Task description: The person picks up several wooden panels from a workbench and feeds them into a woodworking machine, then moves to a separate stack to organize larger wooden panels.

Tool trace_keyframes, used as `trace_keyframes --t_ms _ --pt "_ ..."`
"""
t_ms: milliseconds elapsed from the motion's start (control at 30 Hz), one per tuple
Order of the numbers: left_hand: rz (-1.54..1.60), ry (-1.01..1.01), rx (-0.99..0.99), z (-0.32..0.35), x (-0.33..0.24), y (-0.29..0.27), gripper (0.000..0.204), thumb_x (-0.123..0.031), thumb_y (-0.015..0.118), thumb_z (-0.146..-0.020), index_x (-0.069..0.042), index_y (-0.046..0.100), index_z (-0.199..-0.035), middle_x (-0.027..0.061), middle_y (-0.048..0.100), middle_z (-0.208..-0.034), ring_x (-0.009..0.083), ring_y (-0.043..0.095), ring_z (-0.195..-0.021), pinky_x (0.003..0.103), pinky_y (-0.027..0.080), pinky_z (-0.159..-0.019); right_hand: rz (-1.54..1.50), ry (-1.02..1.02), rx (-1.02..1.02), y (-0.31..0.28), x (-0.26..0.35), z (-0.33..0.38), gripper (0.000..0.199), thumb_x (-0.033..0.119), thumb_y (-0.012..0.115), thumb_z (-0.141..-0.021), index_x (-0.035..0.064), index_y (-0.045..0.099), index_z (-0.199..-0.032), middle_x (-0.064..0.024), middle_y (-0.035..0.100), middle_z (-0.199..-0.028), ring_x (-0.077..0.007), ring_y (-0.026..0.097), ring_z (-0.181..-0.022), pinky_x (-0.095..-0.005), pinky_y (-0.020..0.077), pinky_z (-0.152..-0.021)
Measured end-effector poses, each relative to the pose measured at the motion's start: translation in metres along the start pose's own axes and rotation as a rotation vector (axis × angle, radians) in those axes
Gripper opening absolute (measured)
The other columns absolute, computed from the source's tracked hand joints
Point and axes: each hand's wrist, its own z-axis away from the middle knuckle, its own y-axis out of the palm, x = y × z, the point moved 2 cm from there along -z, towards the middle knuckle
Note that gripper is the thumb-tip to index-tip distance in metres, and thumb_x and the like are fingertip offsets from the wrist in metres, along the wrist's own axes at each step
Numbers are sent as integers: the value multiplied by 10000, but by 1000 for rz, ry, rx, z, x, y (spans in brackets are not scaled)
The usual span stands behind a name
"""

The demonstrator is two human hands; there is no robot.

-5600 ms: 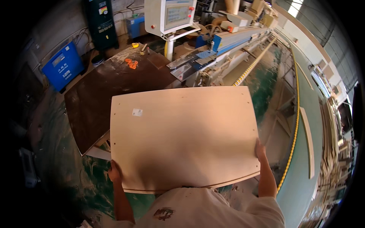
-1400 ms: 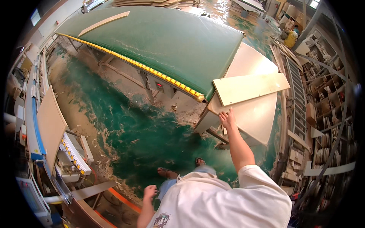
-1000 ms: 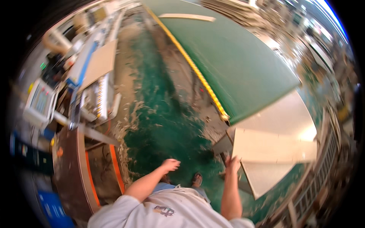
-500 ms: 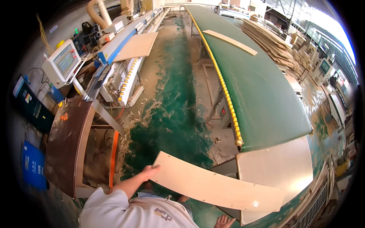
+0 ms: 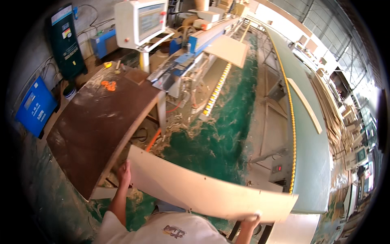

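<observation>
A long, pale wooden board (image 5: pixel 191 185) with small holes along its edges spans the space in front of my body. My left hand (image 5: pixel 124 174) grips its left end, beside the brown-topped table. At the board's right part, my right hand (image 5: pixel 250 221) holds the near edge, the thumb on the upper face and the fingers hidden beneath. The board is held up in the air, its right end above the pale end plate (image 5: pixel 294 229) of the green conveyor.
The brown table (image 5: pixel 101 122) stands left, with orange items (image 5: pixel 108 85) on it. Beyond it are a control screen (image 5: pixel 142 22) and a machine carrying a panel (image 5: pixel 227 49). The green conveyor (image 5: pixel 310 162) runs along the right with a narrow board (image 5: pixel 304 105) on it.
The board has lifted off the conveyor's end plate and moved left. My right hand, open and apart from the board before, now grips its near edge. The view has turned left.
</observation>
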Motion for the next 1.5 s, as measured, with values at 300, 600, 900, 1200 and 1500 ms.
trace_keyframes --t_ms 300,600,900,1200,1500 --pt "192 -564 -539 92 99 -187 677 -592 536 -968 35 709 -1152 206 713 -1097 305 684 -946 428 537 -840 427 266 656 392 -203 51 393 325 428 -1024 62 572 -1278 -71 658 -1226 -231 616 -1111 -375 493 -929" --pt "122 -940 -843 98 63 -194 751 -643 453 -976 11 631 -1299 206 647 -1260 373 658 -1054 512 558 -847 848 481 679 552 -459 40 302 355 595 -1000 57 622 -1045 -69 660 -863 -222 663 -751 -385 567 -697" --pt "233 -1019 -1496 73 24 -101 704 -602 580 -934 64 647 -1151 181 675 -1158 292 674 -872 465 540 -683 863 749 894 671 -514 -2 356 351 510 -1038 29 594 -1166 -103 668 -1034 -251 671 -917 -398 565 -768" --pt "1237 -845 -1375 28 -35 23 517 -501 613 -904 -77 639 -1198 93 643 -993 218 594 -799 369 494 -655 1211 263 1118 815 -488 -119 613 245 580 -1020 57 280 -1521 -92 640 -843 -143 607 -637 -283 514 -567" --pt "1310 -914 -1392 -7 -71 30 490 -390 630 -886 -49 608 -1236 128 618 -1189 290 601 -1053 463 509 -825 1100 272 1238 875 -509 -141 788 163 520 -1040 229 -15 -1615 -45 528 -679 -140 477 -545 -307 423 -502"
